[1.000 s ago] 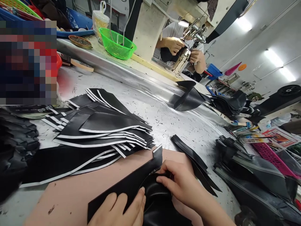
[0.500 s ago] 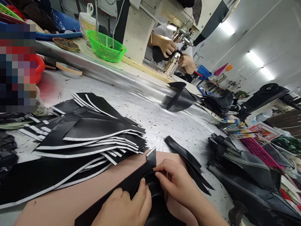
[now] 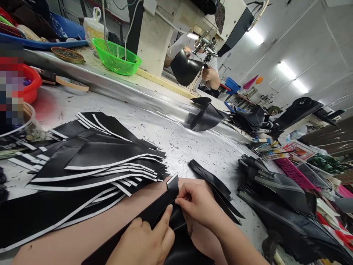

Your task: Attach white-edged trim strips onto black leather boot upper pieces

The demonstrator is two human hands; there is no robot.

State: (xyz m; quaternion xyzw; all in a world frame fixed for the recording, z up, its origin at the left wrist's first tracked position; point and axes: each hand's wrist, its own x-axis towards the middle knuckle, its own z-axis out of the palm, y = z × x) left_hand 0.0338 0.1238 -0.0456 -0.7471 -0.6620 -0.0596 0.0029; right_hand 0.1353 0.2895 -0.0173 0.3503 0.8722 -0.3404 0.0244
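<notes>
A curved black leather piece point(image 3: 183, 247) lies under both my hands, against a flat black leather strip point(image 3: 162, 202) whose far tip has a white edge. My right hand point(image 3: 200, 206) pinches the curved piece's edge between thumb and forefinger, near that tip. Lower down, my left hand point(image 3: 146, 235) is over the two layers with its forefinger pressed on their seam and the other fingers curled. The underside of the pieces is hidden. Beneath them is a pinkish board point(image 3: 102, 221).
White-edged black leather pieces point(image 3: 102, 152) are stacked at left. Narrow black strips point(image 3: 212, 184) lie right of my hands, beside a pile of black leather parts point(image 3: 275, 198). Across the metal-topped table point(image 3: 165, 125), a co-worker's hand point(image 3: 211, 75) guides leather at a sewing machine point(image 3: 154, 40). A green basket point(image 3: 117, 60) stands behind.
My left forefinger now stretches further along the seam, and my right hand keeps its pinch at the edge. The view has shifted slightly. The co-worker's leather has swung up into view.
</notes>
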